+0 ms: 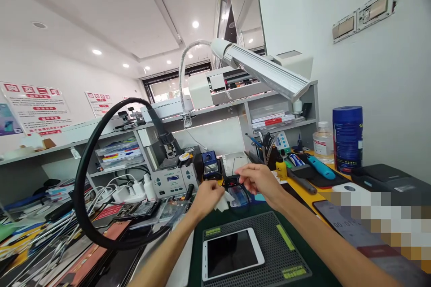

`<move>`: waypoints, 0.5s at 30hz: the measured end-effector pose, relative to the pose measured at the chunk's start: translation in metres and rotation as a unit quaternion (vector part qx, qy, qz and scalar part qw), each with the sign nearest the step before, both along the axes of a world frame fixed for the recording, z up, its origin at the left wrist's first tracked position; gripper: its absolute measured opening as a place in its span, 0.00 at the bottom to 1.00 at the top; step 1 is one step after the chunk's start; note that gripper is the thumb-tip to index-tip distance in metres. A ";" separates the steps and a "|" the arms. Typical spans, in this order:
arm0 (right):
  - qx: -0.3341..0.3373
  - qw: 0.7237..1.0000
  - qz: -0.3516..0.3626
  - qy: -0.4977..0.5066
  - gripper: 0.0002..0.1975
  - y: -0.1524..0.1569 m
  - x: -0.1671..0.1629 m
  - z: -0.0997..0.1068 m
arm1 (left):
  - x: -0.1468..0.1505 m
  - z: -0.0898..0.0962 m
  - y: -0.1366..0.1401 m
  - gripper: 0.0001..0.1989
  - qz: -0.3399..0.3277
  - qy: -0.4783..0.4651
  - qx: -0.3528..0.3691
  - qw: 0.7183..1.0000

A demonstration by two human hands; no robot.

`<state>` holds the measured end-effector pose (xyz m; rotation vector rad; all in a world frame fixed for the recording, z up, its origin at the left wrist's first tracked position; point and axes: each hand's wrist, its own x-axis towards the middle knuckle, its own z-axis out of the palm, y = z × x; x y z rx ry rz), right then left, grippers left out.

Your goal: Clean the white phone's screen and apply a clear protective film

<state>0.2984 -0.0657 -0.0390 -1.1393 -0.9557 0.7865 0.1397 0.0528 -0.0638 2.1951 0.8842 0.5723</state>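
Note:
My left hand (208,198) is raised above the far part of the work mat, its fingers closed on a crumpled white wipe (222,202) that hangs below them. Beside it, to the right, my right hand (258,182) is held up with thumb and fingertips drawn together; anything between them is too small to make out. The hands are apart. Nearer to me, a white-framed tablet (233,253) with a dark screen lies on a grey perforated pad (274,244), touched by neither hand. The pad rests on a dark green mat (198,233).
A hot-air station (173,181) with a thick black hose (81,179) stands at the left. Stacked screens and cables (97,251) crowd the left side. On the right are a yellow bottle (280,168), a blue canister (347,139) and a phone (340,219). A lamp (266,69) hangs overhead.

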 end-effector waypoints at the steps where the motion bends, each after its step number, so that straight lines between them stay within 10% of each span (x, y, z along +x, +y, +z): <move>1: -0.003 1.000 0.008 -0.007 0.09 0.000 0.000 0.000 | -0.007 0.004 -0.002 0.08 -0.015 -0.025 -0.047 0.998; 7: -0.062 0.987 0.129 -0.070 0.17 -0.008 -0.012 -0.002 | -0.038 0.010 -0.022 0.05 -0.100 -0.121 -0.273 0.949; 15: -0.132 0.936 0.296 -0.135 0.11 -0.016 -0.041 -0.006 | -0.054 0.010 -0.022 0.04 -0.132 -0.188 -0.335 0.914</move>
